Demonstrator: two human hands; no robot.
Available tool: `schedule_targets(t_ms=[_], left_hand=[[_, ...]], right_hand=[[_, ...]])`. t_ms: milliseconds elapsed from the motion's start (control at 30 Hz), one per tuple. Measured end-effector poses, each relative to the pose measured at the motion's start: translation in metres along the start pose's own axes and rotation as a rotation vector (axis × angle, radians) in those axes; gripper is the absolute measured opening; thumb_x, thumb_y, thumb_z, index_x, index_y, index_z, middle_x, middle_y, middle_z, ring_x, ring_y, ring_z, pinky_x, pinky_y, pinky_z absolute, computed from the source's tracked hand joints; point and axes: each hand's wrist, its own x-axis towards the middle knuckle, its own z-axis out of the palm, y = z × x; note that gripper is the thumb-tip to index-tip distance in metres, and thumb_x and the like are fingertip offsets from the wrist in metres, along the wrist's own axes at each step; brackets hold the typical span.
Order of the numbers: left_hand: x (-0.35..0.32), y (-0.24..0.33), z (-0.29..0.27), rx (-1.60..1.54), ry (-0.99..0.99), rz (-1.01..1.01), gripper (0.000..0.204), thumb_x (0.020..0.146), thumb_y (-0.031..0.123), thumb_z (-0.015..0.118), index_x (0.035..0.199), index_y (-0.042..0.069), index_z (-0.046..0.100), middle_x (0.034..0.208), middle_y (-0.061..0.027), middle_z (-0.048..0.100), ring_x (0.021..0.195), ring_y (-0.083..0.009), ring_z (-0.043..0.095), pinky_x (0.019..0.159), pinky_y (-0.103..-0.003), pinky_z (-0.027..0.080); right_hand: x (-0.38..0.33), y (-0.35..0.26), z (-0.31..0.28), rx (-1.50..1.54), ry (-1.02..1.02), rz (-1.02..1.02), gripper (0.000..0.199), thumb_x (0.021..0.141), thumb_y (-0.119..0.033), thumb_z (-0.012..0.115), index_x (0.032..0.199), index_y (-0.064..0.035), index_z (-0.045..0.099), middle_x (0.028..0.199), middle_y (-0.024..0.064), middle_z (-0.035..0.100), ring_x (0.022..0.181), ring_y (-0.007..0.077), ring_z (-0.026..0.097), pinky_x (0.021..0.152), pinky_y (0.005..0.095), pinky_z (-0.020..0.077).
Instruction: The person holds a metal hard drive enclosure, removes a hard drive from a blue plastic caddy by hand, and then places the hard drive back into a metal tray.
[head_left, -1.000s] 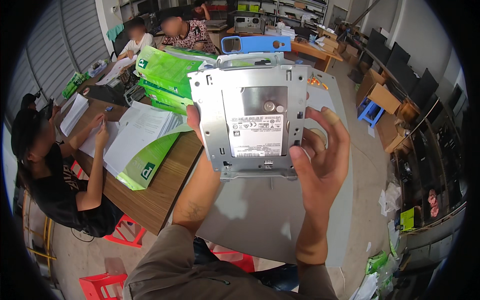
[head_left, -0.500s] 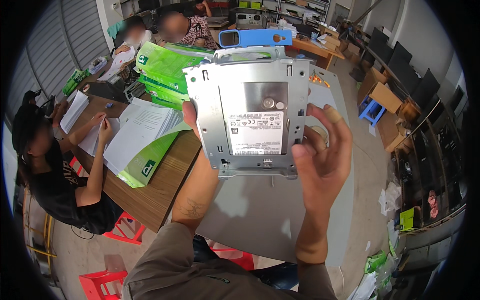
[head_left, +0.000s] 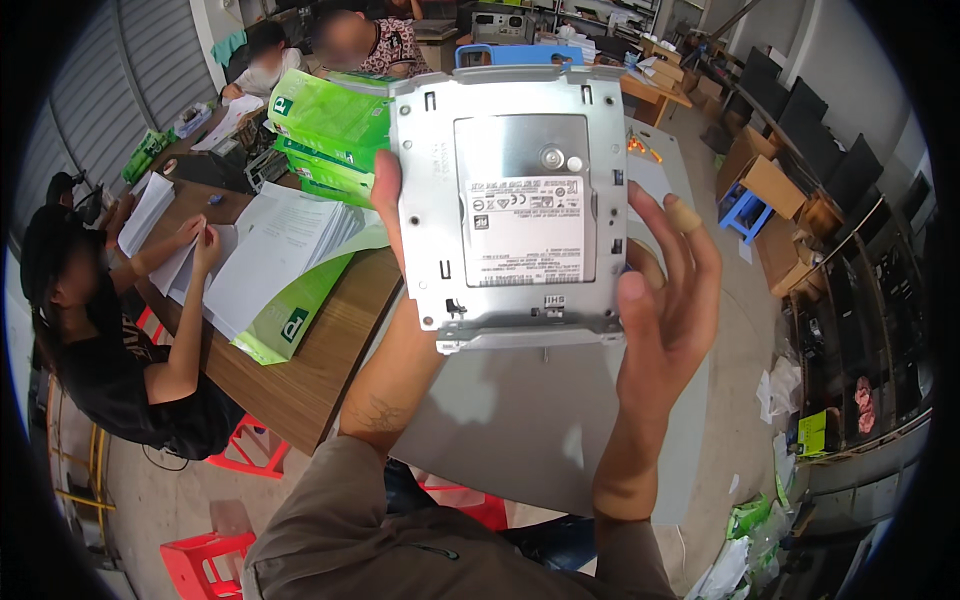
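A silver metal drive bracket [head_left: 430, 240] is raised in front of me above the grey table. It frames a hard drive [head_left: 524, 140] with a white printed label, and a blue plastic handle [head_left: 525, 55] shows at its far end. My left hand [head_left: 388, 190] grips the bracket's left side, thumb on the edge, the other fingers hidden behind. At the right edge is my right hand [head_left: 670, 270], thumb and curled fingers closed against it. A bandage wraps one of its fingers. Something small and blue beside its thumb is too hidden to name.
Stacked green paper packs [head_left: 325, 125] and an open pack of white sheets [head_left: 270, 250] lie on the brown table at left, where a person [head_left: 110, 330] handles paper. Orange-tipped tools [head_left: 645, 148] lie on the grey table [head_left: 500, 430]. A blue stool [head_left: 745, 210] and cardboard boxes stand at right.
The bracket has tilted, its far end and blue handle dropping back, and has shifted slightly right. Both hands have moved with it. My right thumb has slid from the bracket's face to its edge.
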Motion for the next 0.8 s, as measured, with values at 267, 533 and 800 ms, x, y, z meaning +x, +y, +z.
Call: schedule_targets(t_ms=[267,533,800], left_hand=[[0.003,0.001,0.005,-0.389,-0.196,-0.262,0.078,0.085,0.069,0.050,0.134,0.008,0.050,0.124,-0.0137,0.058,0.108,-0.0293,0.059,0.092,-0.045,0.049],[-0.006,-0.006,0.015,-0.057,0.121,-0.258,0.081,0.083,0.074,0.046,0.132,0.009,0.052,0.128,-0.0140,0.057,0.114,-0.0309,0.056,0.096,-0.049,0.045],[-0.022,-0.002,-0.002,-0.320,0.128,-0.380,0.081,0.083,0.073,0.043,0.136,0.011,0.048,0.134,-0.0142,0.051,0.123,-0.0317,0.047,0.106,-0.048,0.034]], right_hand=[[0.002,0.004,-0.002,-0.150,0.044,-0.015,0.048,0.098,-0.014,0.052,0.138,0.0059,0.035,0.133,0.0287,0.049,0.123,0.0309,0.053,0.100,0.0412,0.0444],[0.002,0.001,-0.005,-0.073,0.043,0.129,0.053,0.100,-0.024,0.048,0.140,0.0059,0.033,0.130,0.0288,0.053,0.119,0.0278,0.055,0.091,0.0317,0.0473],[-0.005,0.009,-0.001,0.007,0.008,0.186,0.066,0.090,-0.009,0.066,0.143,0.0014,0.029,0.134,0.0283,0.050,0.123,0.0283,0.053,0.094,0.0321,0.0470]])
